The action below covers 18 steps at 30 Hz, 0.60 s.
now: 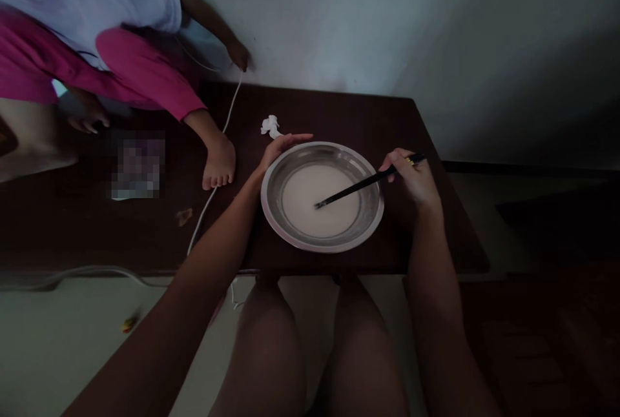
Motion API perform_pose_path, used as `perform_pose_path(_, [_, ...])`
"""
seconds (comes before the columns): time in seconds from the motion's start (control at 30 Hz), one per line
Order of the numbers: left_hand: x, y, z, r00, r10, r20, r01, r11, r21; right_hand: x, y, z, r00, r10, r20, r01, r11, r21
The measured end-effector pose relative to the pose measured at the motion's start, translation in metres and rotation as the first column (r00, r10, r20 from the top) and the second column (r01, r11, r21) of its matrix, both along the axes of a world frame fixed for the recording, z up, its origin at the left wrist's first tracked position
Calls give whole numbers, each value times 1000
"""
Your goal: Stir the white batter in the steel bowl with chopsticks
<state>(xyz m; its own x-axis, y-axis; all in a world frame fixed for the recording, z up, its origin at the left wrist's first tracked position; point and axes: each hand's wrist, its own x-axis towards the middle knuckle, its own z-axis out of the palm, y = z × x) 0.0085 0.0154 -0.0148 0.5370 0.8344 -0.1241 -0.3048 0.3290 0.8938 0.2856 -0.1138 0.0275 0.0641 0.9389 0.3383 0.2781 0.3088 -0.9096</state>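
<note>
Steel bowl [368, 223] between hands; left hand [278, 149] open against far-left rim; right hand [411, 178] pinching chopsticks [363, 184], long axis slanting left-down into white liquid [320, 201].

Black chopsticks [361, 186] slant into a white-filled steel bowl [368, 223].

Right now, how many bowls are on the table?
1: a metal bowl of white liquid near the table's front edge, left hand on its rim, right hand holding chopsticks in it.
</note>
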Motion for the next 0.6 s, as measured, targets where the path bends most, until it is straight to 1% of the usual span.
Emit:
perform_pose_path(0.07, [0, 0, 0, 1000, 5, 7, -5, 1000, -1, -5, 0, 2, 999, 6, 43, -6, 1000, -5])
perform_pose_path(0.1, [0, 0, 0, 1000, 5, 9, -5, 1000, 1, -5, 1, 2, 998, -23, 54, 23, 1000, 9])
perform_pose_path(0.17, [0, 0, 0, 1000, 2, 9, -2, 1000, 11, -1, 4, 0, 992, -120, 48, 117, 991, 62])
perform_pose_path(0.27, [0, 0, 0, 1000, -5, 11, 5, 1000, 16, 9, 8, -5, 966, -255, -32, 257, 958, 130])
perform_pose_path(0.33, [0, 0, 0, 1000, -5, 14, 5, 1000, 12, 13, 8, -7, 959, -267, -92, 278, 951, 138])
perform_pose_path(0.4, [-1, 0, 0, 1000, -5, 10, 5, 1000, 10, 11, 6, -6, 975, -196, -104, 208, 971, 115])
perform_pose_path(0.47, [-1, 0, 0, 1000, -4, 4, 4, 1000, 16, 5, 3, -4, 995, -77, -56, 81, 995, 64])
perform_pose_path(0.53, [-1, 1, -1, 1000, -6, 2, 6, 1000, 19, -2, 1, -1, 1000, 10, 9, -11, 1000, 14])
perform_pose_path(0.57, [-1, 2, -1, 1000, -6, 4, 6, 1000, 20, -4, 1, 0, 999, 24, 34, -24, 1000, 3])
perform_pose_path(0.6, [-1, 2, -2, 1000, -5, 8, 5, 1000, 21, -5, 2, 0, 999, 11, 47, -11, 1000, 7])
